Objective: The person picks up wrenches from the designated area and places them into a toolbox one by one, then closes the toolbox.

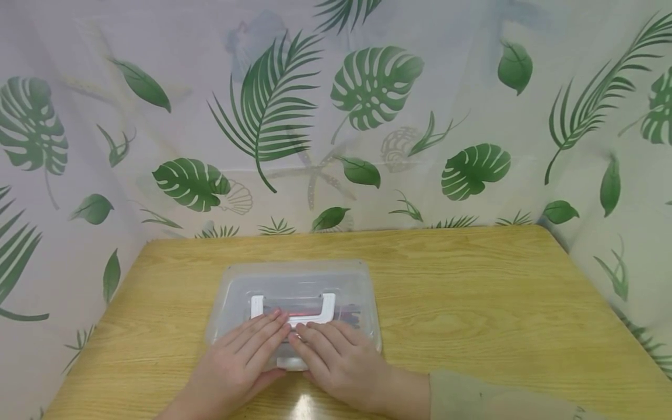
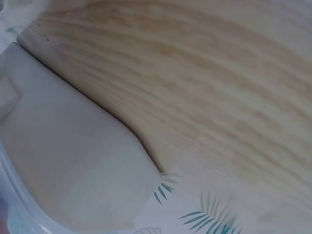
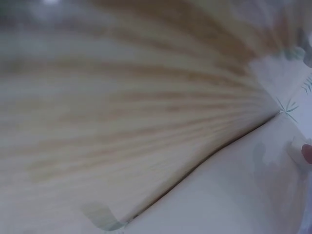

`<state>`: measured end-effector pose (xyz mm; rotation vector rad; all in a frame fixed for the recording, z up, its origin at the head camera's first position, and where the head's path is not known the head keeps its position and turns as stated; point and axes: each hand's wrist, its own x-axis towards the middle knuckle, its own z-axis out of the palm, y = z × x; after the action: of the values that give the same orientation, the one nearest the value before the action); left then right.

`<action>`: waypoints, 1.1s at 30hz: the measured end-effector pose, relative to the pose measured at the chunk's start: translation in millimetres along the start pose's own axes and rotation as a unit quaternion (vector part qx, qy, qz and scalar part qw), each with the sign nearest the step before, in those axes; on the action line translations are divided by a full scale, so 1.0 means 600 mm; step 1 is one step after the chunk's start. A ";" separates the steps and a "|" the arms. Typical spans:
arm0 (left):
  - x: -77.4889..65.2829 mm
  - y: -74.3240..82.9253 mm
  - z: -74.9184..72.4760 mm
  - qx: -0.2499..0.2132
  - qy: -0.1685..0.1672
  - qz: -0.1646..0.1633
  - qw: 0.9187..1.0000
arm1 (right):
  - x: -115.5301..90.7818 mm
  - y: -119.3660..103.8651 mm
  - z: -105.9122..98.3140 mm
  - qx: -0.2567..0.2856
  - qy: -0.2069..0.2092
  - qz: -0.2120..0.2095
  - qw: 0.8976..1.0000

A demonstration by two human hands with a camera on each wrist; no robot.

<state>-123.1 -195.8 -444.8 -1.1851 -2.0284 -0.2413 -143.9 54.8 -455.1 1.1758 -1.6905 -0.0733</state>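
Note:
A clear plastic box with a lid stands on the table, left of its middle. Its white carrying handle lies across the lid, and blurred pinkish and dark contents show through. My left hand rests on the lid's front left part, fingers straight and reaching over the handle. Beside it, my right hand lies on the front right part with its fingers extended too. Both thumbs point down toward a pale front latch. In the right wrist view a fingertip touches a whitish tab on the box's side.
The box stands on a yellow wood-grain table. Behind and beside the table hangs a pale curtain printed with green leaves. A light green sleeve covers the right forearm.

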 end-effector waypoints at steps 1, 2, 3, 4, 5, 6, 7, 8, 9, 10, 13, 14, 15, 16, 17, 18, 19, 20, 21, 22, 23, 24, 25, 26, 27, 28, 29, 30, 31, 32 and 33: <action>0.000 0.001 0.001 0.004 0.000 0.000 1.000 | -0.001 -0.001 0.000 -0.001 -0.003 -0.001 1.000; 0.000 0.002 0.001 0.007 -0.001 0.000 1.000 | -0.001 -0.001 0.000 -0.002 -0.005 -0.001 1.000; 0.000 0.003 0.002 0.012 -0.002 0.001 1.000 | -0.002 -0.002 0.000 -0.003 -0.007 -0.002 1.000; 0.000 0.004 0.002 0.015 -0.004 0.000 1.000 | -0.002 -0.002 -0.001 -0.003 -0.008 -0.002 1.000; 0.000 0.005 0.003 0.019 -0.004 0.001 1.000 | -0.002 -0.003 -0.001 -0.002 -0.009 -0.002 1.000; 0.000 0.005 0.003 0.022 -0.004 0.001 1.000 | -0.002 -0.003 -0.001 -0.002 -0.009 -0.002 1.000; 0.001 0.006 0.004 0.024 -0.001 0.002 1.000 | -0.002 -0.003 -0.002 -0.002 -0.010 -0.002 1.000; 0.001 0.006 0.004 0.027 0.001 0.004 1.000 | -0.002 -0.004 -0.002 -0.002 -0.011 -0.002 1.000; 0.002 0.007 0.004 0.030 0.005 0.005 1.000 | -0.001 -0.004 -0.002 -0.001 -0.011 -0.002 1.000; 0.002 0.007 0.005 0.032 0.009 0.007 0.999 | -0.001 -0.004 -0.003 -0.001 -0.011 -0.002 1.000; 0.003 0.007 0.006 0.033 0.022 0.013 0.999 | 0.000 -0.004 -0.003 -0.003 -0.010 -0.002 1.000; 0.003 0.007 0.007 0.033 0.025 0.014 0.999 | 0.001 -0.005 -0.003 -0.002 -0.009 -0.001 1.000; 0.003 0.007 0.007 0.032 0.026 0.014 0.999 | 0.001 -0.005 -0.002 -0.002 -0.008 -0.001 1.000; 0.003 0.006 0.007 0.032 0.027 0.014 0.999 | 0.001 -0.005 -0.002 -0.002 -0.007 0.000 1.000; 0.002 0.006 0.008 0.031 0.026 0.014 0.999 | 0.001 -0.006 -0.001 -0.003 -0.006 0.001 1.000; 0.002 0.006 0.008 0.030 0.026 0.014 0.999 | 0.000 -0.006 -0.001 -0.003 -0.005 0.002 1.000; 0.001 0.005 0.008 0.029 0.024 0.013 0.999 | 0.000 -0.006 0.000 -0.003 -0.004 0.003 1.000; 0.001 0.005 0.008 0.029 0.023 0.012 0.999 | 0.000 -0.006 0.001 -0.003 -0.002 0.003 1.000; 0.000 0.005 0.007 0.027 0.020 0.011 0.999 | 0.000 -0.006 0.002 -0.004 -0.002 0.003 1.000; -0.001 0.004 0.007 0.026 0.018 0.011 0.999 | 0.000 -0.006 0.002 -0.005 -0.001 0.002 1.000; -0.001 0.004 0.007 0.024 0.015 0.010 1.000 | 0.000 -0.006 0.003 -0.006 -0.001 0.001 1.000; -0.002 0.003 0.007 0.024 0.013 0.010 1.000 | -0.001 -0.005 0.003 -0.007 0.000 -0.002 1.000; -0.003 0.003 0.007 0.024 0.010 0.011 1.000 | -0.001 -0.005 0.003 -0.007 0.000 -0.004 1.000; -0.004 0.003 0.007 0.023 0.006 0.011 1.000 | -0.001 -0.004 0.003 -0.008 0.000 -0.007 1.000; -0.004 0.002 0.006 0.024 0.004 0.011 1.000 | -0.002 -0.004 0.003 -0.008 0.000 -0.010 1.000; -0.005 0.002 0.006 0.025 0.002 0.012 1.000 | -0.002 -0.004 0.002 -0.007 -0.001 -0.013 1.000; -0.005 0.001 0.006 0.026 0.001 0.013 1.000 | -0.002 -0.003 0.002 -0.006 -0.002 -0.014 1.000; -0.005 0.001 0.005 0.028 0.001 0.014 1.000 | -0.002 -0.003 0.001 -0.005 -0.003 -0.016 1.000; -0.005 0.001 0.005 0.029 0.000 0.014 0.999 | -0.001 -0.003 0.001 -0.002 -0.003 -0.017 1.000; -0.005 0.001 0.005 0.031 0.000 0.014 0.999 | -0.001 -0.002 0.000 0.001 -0.004 -0.017 1.000; -0.005 0.001 0.005 0.032 0.001 0.014 0.999 | 0.000 -0.002 -0.002 0.004 -0.006 -0.017 1.000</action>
<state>-123.2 -196.1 -448.9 -1.1727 -2.0010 -0.1612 -142.5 54.7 -455.2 1.2121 -1.6825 -0.0957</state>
